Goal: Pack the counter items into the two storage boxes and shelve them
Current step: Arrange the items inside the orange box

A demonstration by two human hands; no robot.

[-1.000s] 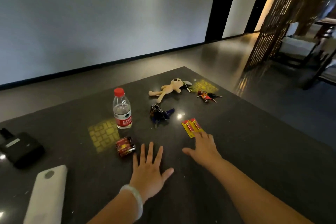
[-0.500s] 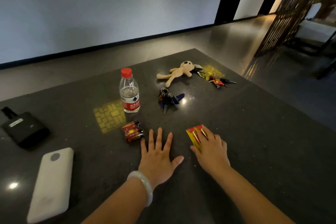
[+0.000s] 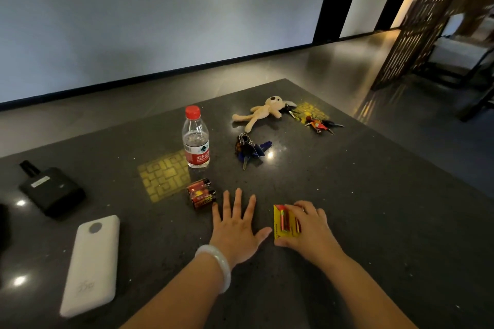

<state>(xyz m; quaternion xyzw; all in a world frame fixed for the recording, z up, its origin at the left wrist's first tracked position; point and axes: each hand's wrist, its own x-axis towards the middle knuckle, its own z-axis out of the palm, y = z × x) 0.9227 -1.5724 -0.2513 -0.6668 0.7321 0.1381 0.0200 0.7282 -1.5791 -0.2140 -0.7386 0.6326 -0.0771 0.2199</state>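
Chinese characters, white on the red label of the water bottle [image 3: 196, 141], too small to read; faint pale mark on the white power bank [image 3: 89, 266], illegible; nothing else readable.

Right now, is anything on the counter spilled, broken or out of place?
Nothing stands out. The water bottle stands upright and capped; the plush toy, keys and batteries simply lie loose on the counter. No storage boxes are in view.
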